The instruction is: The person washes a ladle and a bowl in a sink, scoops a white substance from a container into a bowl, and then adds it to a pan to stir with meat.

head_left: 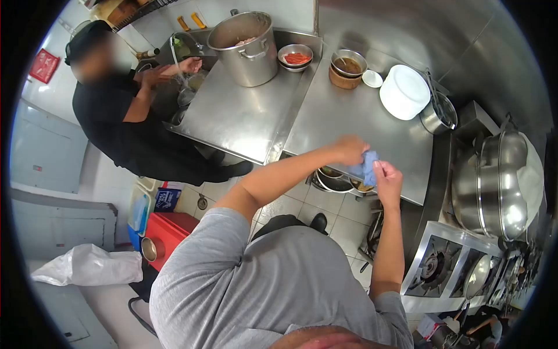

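Observation:
A small crumpled blue cloth (370, 167) is bunched between my two hands, above the front edge of the steel counter (349, 125). My right hand (388, 177) pinches it from the right, fingers and thumb pressed together. From the other side, my left hand (351, 150) is closed at the cloth's upper left end; its fingers are slightly blurred. Under the counter edge, below my hands, pans with food (334, 181) are partly hidden.
Further back stand a large stockpot (247, 55), bowls with red strips (295, 58), a bowl of brown liquid (349, 63) and a white tub (405, 92). A co-worker (116, 104) has both hands at the sink, left. To the right are a gas stove (436, 262) and a big steel pot (491, 180).

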{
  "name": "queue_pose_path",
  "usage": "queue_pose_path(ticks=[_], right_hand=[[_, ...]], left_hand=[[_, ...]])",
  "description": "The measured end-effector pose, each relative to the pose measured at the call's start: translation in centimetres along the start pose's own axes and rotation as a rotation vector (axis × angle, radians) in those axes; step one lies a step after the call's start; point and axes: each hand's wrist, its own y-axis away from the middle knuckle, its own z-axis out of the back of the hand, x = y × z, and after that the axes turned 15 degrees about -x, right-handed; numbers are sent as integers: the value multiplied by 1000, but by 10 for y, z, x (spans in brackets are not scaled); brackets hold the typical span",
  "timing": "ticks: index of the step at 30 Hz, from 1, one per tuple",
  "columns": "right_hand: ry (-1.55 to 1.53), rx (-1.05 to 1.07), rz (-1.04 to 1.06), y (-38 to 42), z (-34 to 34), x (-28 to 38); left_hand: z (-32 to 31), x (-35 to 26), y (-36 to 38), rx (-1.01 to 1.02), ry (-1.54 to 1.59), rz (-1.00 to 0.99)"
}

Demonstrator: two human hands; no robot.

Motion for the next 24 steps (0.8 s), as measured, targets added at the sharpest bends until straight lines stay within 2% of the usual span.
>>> queue_pose_path(ticks=[2,4,6,7,8,9,10,11,12,13,14,15,16,17,19,20,24], right_hand=[[-140,-21,-32,19,13,5],[-85,-101,-51,55,33,-2],[-23,-137,-103,107,57,-21],[4,-135,-144,138,69,-37],[160,-164,-172,177,81,-62],[176,-190,-372,220,87,-67],[197,-300,-343,276,92,-129],[212,-196,-530,337,107,-184],[270,-157,-883,383,100,-193],[687,326,-686,459,104,-309],[793,630,-759,503,91,-321],[797,750,-849,521,72,-307],[775,764,-930,521,53,-288],[735,747,-995,513,35,-279],[637,707,-1094,492,11,-275],[578,683,-1140,485,3,-277],[262,580,-1272,474,-15,-290]], left_hand=[[9,6,0,-75,-28,-15],[8,20,-7,-205,-54,9],[8,28,-1,-222,-18,49],[6,31,3,-228,-2,71],[-1,34,7,-241,-10,69],[-12,36,11,-251,-21,65],[-17,39,11,-264,-41,56],[-16,46,14,-245,-14,113],[-19,51,16,-208,27,157],[-32,43,23,-136,79,163],[-16,31,42,-59,93,144],[-37,42,44,-113,95,103],[-39,39,47,-62,27,12],[-34,26,48,-12,7,51],[-52,46,43,-87,-33,-210],[-53,52,39,-84,-50,-237],[-87,114,-19,52,-421,-405]])
